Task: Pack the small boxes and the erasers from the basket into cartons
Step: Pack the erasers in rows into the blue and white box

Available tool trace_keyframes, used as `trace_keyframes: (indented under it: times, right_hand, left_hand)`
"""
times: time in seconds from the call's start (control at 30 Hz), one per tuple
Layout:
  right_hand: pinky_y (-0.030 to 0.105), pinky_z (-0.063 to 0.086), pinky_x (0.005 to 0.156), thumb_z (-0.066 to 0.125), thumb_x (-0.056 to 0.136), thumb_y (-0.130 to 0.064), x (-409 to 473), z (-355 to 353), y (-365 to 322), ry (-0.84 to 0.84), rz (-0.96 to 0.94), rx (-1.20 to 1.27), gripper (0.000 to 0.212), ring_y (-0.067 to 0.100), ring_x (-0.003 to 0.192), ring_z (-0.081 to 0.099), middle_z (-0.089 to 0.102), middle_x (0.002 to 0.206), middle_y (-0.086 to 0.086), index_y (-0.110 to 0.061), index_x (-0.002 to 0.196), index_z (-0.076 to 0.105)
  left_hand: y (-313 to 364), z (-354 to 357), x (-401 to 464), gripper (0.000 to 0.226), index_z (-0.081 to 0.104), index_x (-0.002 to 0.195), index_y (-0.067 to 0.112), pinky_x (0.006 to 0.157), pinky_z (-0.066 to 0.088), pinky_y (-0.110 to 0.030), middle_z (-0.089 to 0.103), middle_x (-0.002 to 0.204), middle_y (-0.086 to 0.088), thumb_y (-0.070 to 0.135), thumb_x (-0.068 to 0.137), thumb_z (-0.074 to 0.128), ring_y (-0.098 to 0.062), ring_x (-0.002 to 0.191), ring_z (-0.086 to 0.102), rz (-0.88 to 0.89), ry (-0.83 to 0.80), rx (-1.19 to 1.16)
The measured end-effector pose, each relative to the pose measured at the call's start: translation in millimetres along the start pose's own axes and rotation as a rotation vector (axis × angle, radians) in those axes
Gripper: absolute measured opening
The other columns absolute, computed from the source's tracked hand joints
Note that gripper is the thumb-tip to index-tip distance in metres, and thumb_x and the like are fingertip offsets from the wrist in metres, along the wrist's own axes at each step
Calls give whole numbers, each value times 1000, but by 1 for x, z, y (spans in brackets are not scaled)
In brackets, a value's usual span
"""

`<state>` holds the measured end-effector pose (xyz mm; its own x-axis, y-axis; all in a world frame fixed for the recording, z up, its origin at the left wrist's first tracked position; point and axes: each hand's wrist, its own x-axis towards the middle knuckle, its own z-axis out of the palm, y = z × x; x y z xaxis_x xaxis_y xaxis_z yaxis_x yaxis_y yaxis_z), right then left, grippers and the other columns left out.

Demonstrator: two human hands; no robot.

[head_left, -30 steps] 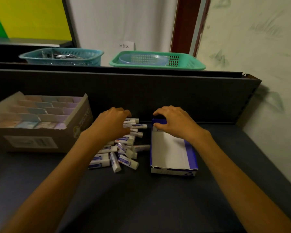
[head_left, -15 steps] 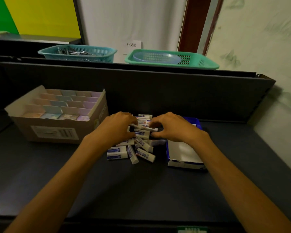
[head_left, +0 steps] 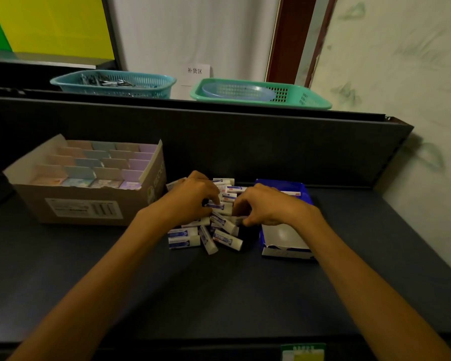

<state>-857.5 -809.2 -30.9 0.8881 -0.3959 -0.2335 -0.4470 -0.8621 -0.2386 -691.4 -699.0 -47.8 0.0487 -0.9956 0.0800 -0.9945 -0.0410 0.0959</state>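
Note:
A pile of several white erasers with blue sleeves (head_left: 206,230) lies on the dark table, between a brown carton and a blue carton. My left hand (head_left: 193,199) rests on the pile's left part, fingers curled round erasers. My right hand (head_left: 266,205) sits on the pile's right part, its fingers curled onto erasers there. The open blue and white carton (head_left: 284,238) lies just right of the pile, one eraser showing at its far end. The brown carton (head_left: 84,201) at the left holds rows of small pastel boxes.
A dark partition (head_left: 219,142) stands behind the table. On the shelf beyond it sit a teal basket (head_left: 112,83) with dark items and a green basket (head_left: 261,93) holding a clear lid. A wall closes in on the right. Bare table stretches toward me.
My right hand left the blue carton's far end and came onto the eraser pile. Both hands have closed in together on the erasers. The camera view shifted slightly.

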Motion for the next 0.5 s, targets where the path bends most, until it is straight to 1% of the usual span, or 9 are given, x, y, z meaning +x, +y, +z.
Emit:
trace_keyframes:
  times: [0.07, 0.2, 0.3, 0.37, 0.4, 0.5]
  right_hand:
    - [30, 50, 90, 67, 86, -21, 0, -2, 1, 18, -8, 29, 31, 9, 105, 57, 61, 116, -6, -26, 116, 61]
    - [27, 49, 87, 69, 84, -19, -5, -11, 5, 143, -34, 146, 27, 3, 98, 56, 60, 108, -10, -27, 109, 61]
    - [23, 49, 82, 72, 81, -19, -9, -19, 9, 279, -61, 185, 25, 3, 91, 58, 60, 96, -13, -24, 104, 63]
    - [21, 48, 78, 74, 80, -19, -12, -22, 15, 361, -55, 181, 23, 2, 82, 57, 57, 87, -15, -23, 100, 63]
    - [21, 49, 77, 75, 79, -19, -13, -23, 19, 383, -47, 177, 23, 2, 80, 57, 56, 85, -16, -23, 99, 63]
    - [28, 54, 79, 75, 78, -20, -15, -23, 33, 407, -18, 181, 25, 7, 83, 60, 61, 91, -11, -26, 97, 60]
  left_hand:
    - [-3, 2, -1, 29, 60, 111, 32, 100, 31, -33, 51, 127, 10, 27, 83, 66, -13, 126, 30, -24, 51, -71]
    - [-4, -3, -1, 29, 58, 109, 28, 92, 41, -28, 48, 119, 3, 24, 82, 67, -14, 110, 45, -120, 107, -193]
    - [-2, -9, 0, 27, 58, 107, 24, 90, 47, -27, 56, 113, 2, 19, 82, 68, -11, 102, 53, -93, 136, -226]
    - [0, -12, 2, 28, 59, 108, 20, 86, 47, -23, 58, 112, 1, 17, 82, 68, -9, 99, 55, -80, 163, -260]
    - [1, -13, 4, 30, 59, 111, 19, 86, 48, -23, 58, 113, 0, 16, 83, 68, -9, 99, 55, -78, 162, -267]
    - [4, -13, 10, 35, 57, 120, 20, 90, 48, -29, 51, 119, -1, 19, 85, 64, -12, 100, 52, -75, 124, -241]
